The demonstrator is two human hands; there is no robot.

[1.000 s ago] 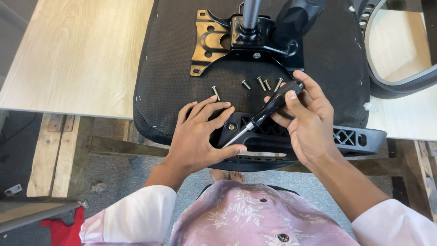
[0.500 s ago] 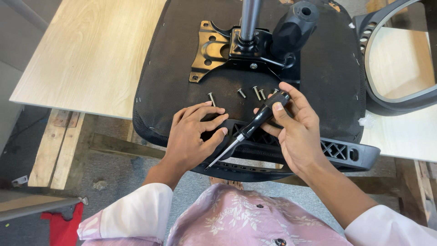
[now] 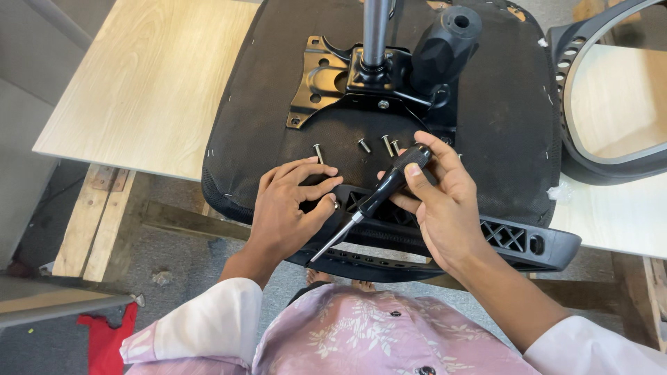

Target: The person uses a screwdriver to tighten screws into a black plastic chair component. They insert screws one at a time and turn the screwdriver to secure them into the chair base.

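— What's your right hand doing?

— My right hand [image 3: 445,208] is closed round a screwdriver [image 3: 375,201]: fingers wrapped over its black handle, thumb on top, the metal shaft slanting down and left toward me.

— And the left?

— My left hand [image 3: 288,208] lies half curled, fingers bent, on the near edge of the upturned chair seat [image 3: 486,118]. Thumb and forefinger pinch a small bolt [image 3: 335,204] against the black plastic armrest bracket [image 3: 514,239] that runs along that edge. The screwdriver's tip sits just below that hand, clear of the bolt.

— Where are the other bolts?

— Loose bolts [image 3: 375,146] stand on the black fabric just beyond my fingers, one off to the left. Past them is the metal mounting plate [image 3: 319,87] with the gas cylinder [image 3: 375,28] rising from it. The seat rests on a light wooden tabletop [image 3: 139,76].
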